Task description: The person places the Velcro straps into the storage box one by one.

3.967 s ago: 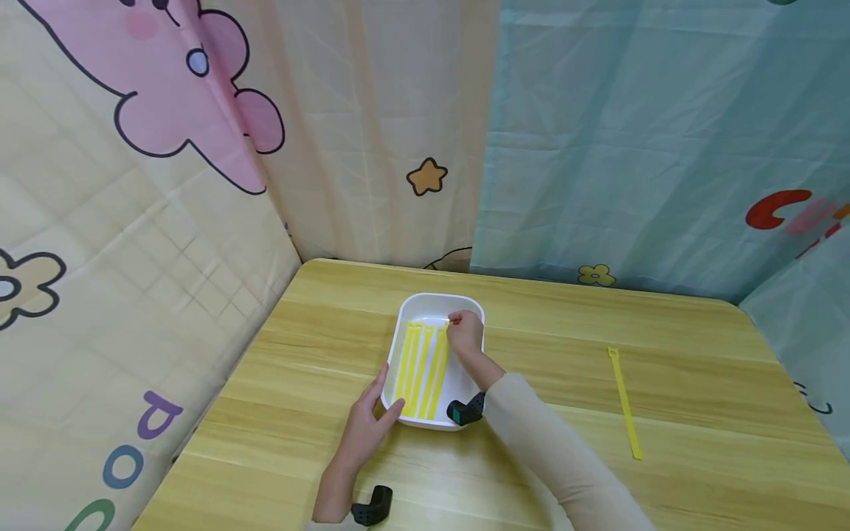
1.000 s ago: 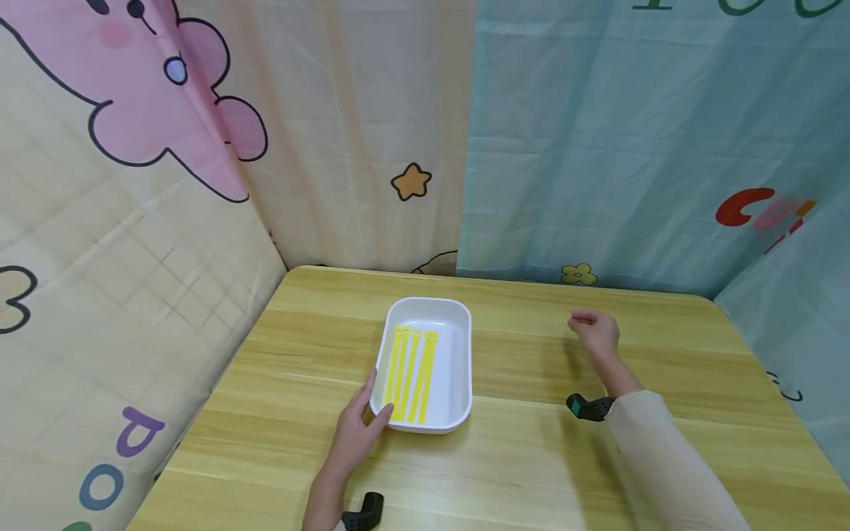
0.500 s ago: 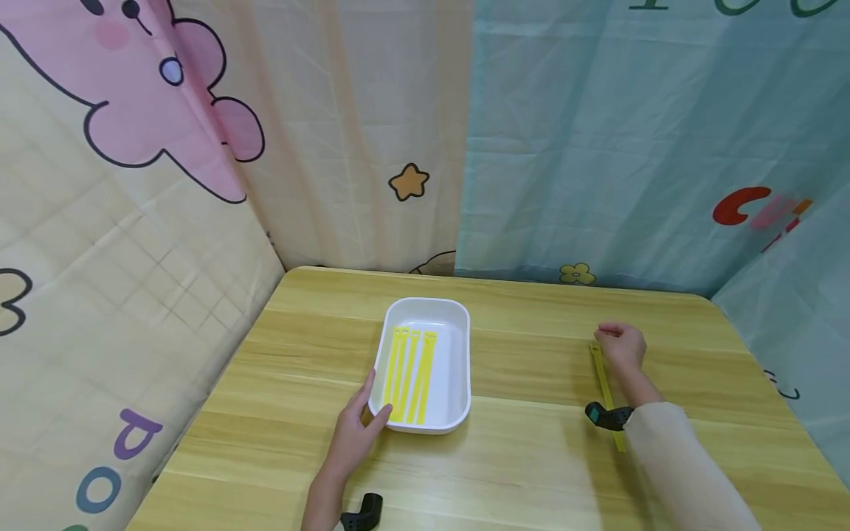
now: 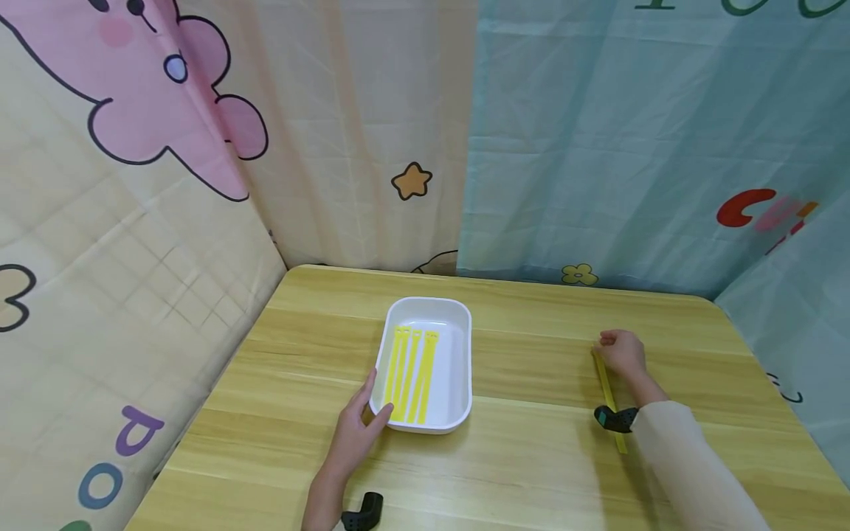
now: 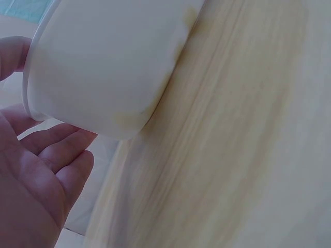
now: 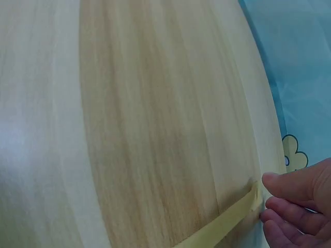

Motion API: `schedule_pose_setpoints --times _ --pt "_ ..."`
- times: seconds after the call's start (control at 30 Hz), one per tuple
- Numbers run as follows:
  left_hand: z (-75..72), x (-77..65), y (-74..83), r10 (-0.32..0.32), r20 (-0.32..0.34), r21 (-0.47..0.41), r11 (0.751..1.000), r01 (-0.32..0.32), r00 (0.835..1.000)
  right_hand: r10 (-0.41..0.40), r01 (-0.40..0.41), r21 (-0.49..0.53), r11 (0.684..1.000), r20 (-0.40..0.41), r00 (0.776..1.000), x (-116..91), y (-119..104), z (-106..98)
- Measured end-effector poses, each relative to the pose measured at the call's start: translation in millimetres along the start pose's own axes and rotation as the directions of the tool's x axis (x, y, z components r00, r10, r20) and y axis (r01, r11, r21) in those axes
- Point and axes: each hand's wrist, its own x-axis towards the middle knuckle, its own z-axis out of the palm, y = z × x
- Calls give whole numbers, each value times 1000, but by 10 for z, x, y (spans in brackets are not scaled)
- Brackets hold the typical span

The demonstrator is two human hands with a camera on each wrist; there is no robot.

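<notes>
A white rectangular tray [image 4: 458, 369] stands on the table, with several long yellow cable ties [image 4: 413, 376] side by side along its left half. My left hand [image 4: 355, 431] holds the tray's near-left corner, the thumb over the rim and the fingers along the outer wall. To the right, one more yellow cable tie [image 4: 605, 383] lies lengthwise on the table, partly hidden by my right arm. At its far, slotted end my right hand [image 4: 624, 354] pinches with thumb and fingers. This end of the tie looks slightly raised in the right wrist view.
The wooden table [image 4: 524, 457] reaches back to patterned curtains [image 4: 558, 147] behind it and on both sides. A black wrist camera [image 4: 614, 419] sits on the right wrist, and another black camera [image 4: 364, 510] is at the left wrist.
My right hand has left the tray, moved right across the table, and come down at the far end of the loose cable tie. My left hand has stayed at the tray's corner.
</notes>
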Motion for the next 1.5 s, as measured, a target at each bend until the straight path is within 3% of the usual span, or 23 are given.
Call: schedule_pose_setpoints --times 0.3,0.8,1.4,1.5 --pt "8 29 -214 -11 -1 24 1000 11 1000 -46 46 -41 998 18 999 25 21 39" --pt "6 22 -232 24 -3 0 1000 -24 1000 -54 55 -38 998 20 998 45 75 40" --pt "19 27 -226 23 -10 18 1000 -23 1000 1 -1 64 998 15 1000 13 107 65" --pt "24 24 -225 50 -16 34 998 -50 999 -16 16 69 998 10 1000 -1 104 55"
